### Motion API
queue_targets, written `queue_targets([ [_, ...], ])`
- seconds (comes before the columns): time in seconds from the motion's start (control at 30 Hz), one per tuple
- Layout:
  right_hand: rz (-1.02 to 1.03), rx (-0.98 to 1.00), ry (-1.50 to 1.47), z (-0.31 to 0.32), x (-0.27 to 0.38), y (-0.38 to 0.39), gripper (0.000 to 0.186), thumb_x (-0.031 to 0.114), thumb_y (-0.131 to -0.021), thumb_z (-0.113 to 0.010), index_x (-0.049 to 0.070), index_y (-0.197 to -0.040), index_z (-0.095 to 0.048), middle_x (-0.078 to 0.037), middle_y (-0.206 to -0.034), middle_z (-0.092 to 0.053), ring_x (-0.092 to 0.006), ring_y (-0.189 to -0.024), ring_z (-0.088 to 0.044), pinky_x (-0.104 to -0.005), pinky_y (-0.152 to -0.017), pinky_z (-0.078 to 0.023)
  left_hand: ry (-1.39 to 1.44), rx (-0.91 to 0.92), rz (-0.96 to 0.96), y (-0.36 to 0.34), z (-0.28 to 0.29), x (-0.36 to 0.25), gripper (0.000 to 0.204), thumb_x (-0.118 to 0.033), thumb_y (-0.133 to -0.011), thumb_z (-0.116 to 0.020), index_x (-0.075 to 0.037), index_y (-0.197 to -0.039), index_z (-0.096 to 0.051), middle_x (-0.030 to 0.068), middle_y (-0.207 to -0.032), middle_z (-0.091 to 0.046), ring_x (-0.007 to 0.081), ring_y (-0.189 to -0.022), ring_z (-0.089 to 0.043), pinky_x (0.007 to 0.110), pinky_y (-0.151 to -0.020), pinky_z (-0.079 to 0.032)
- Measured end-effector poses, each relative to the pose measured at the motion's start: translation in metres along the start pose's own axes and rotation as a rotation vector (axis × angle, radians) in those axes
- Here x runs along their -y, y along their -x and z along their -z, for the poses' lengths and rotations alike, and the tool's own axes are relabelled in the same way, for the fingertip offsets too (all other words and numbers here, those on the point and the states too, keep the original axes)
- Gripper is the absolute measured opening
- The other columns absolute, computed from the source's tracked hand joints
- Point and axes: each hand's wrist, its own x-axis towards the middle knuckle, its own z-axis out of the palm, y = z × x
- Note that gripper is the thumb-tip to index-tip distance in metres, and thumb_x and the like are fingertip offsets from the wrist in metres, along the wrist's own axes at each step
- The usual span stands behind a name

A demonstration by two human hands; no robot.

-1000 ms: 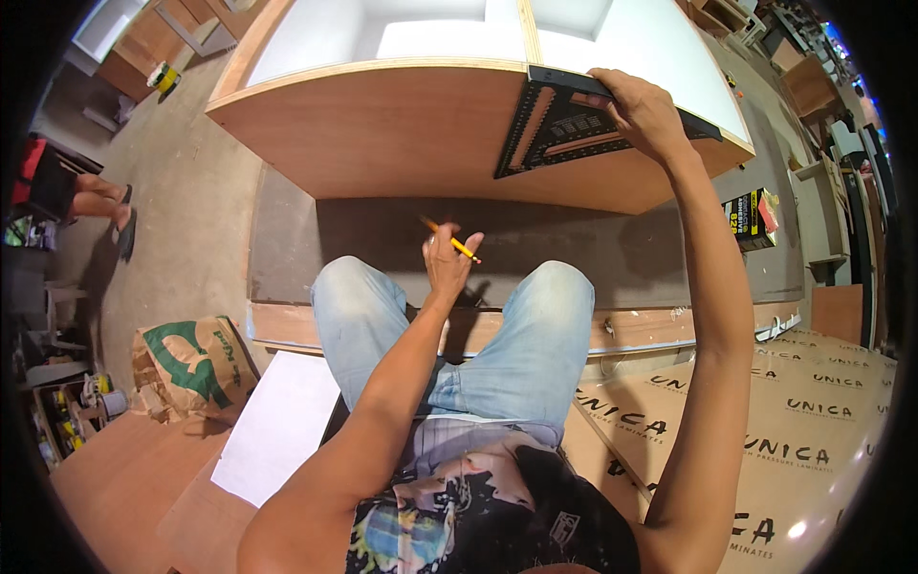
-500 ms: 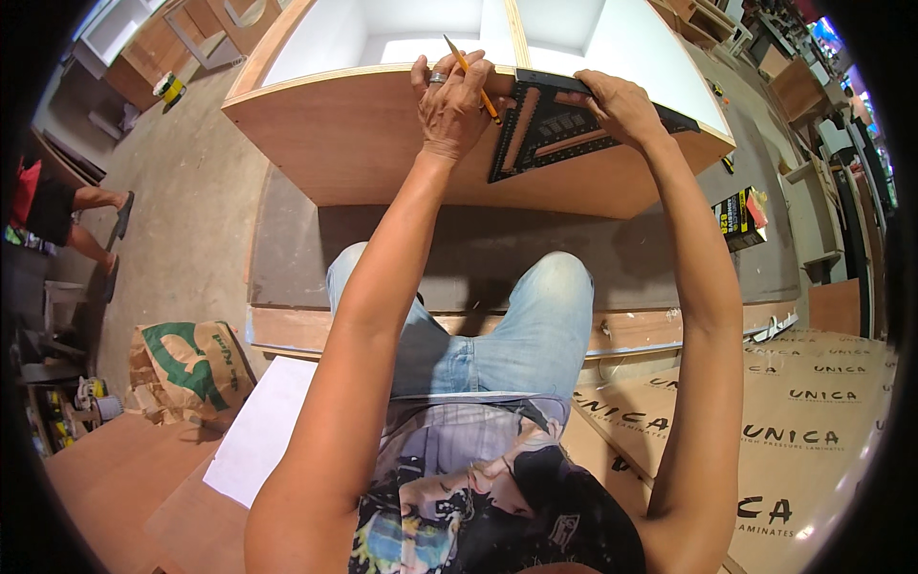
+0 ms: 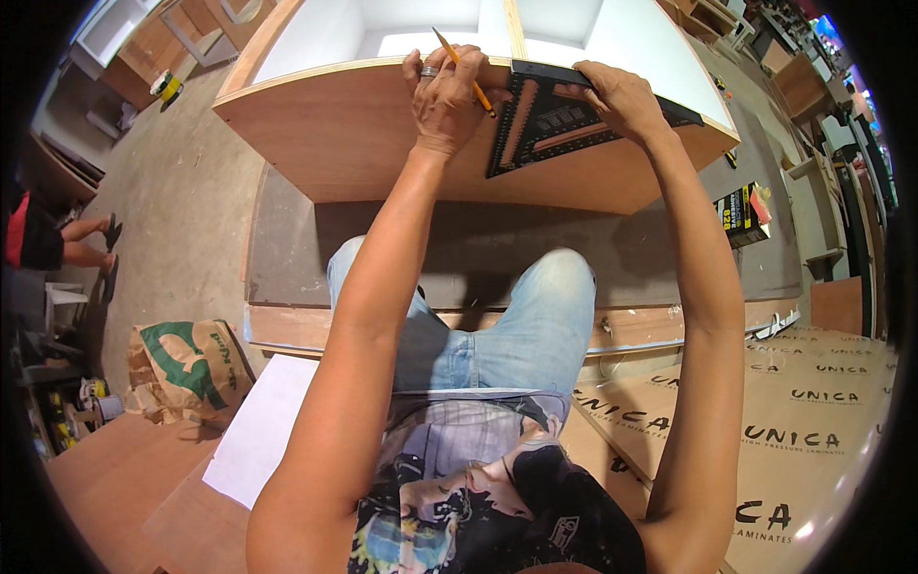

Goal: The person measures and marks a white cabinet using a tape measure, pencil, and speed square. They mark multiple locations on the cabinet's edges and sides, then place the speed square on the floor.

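Black triangular square [image 3: 555, 117] set against near face of wooden cabinet [image 3: 354, 134], at upper edge; clasped along top by right hand [image 3: 623, 100]. 1 yellow pencil [image 3: 445, 45] held in left hand [image 3: 448, 103], just beside. Square judged stiff, light; best gripped by thick top rim.

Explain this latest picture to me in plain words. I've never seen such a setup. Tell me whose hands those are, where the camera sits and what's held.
There is no machine: these are the wearer's own bare hands. A wide camera worn on the head looks down, so straight edges bend near the rim. The left hand holds a pencil between its fingers, at the near edge of a wooden box. The right hand grips a black square against that box. The box stands on a dark board, with a container to its right. Off to the left sits a paper bag.
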Motion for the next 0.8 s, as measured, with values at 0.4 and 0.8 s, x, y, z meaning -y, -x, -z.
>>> queue_targets([
  [0.4, -0.007, -0.018, 0.021, -0.002, 0.002, -0.001, 0.029, 0.035, -0.095, -0.059, 0.013, -0.113, -0.058, -0.012, -0.099, -0.068, -0.0361, -0.092, -0.065, -0.0478, -0.075, -0.052, 0.011, 0.017, -0.014, 0.001, 0.000, 0.002, 0.062, -0.041, -0.068, -0.086, -0.021, -0.118, -0.055, -0.0032, -0.110, -0.069, 0.0193, -0.113, -0.060, 0.048, -0.113, -0.018],
  [0.8, 0.020, -0.088, 0.044, -0.006, 0.004, 0.001, 0.027, 0.014, -0.087, -0.066, 0.011, -0.111, -0.055, -0.009, -0.097, -0.067, -0.0306, -0.093, -0.065, -0.0443, -0.078, -0.052, 0.230, -0.209, -0.144, 0.008, 0.017, -0.008, 0.049, -0.046, -0.083, -0.074, -0.010, -0.113, -0.058, 0.0091, -0.108, -0.067, 0.0275, -0.102, -0.064, 0.048, -0.102, -0.037],
])
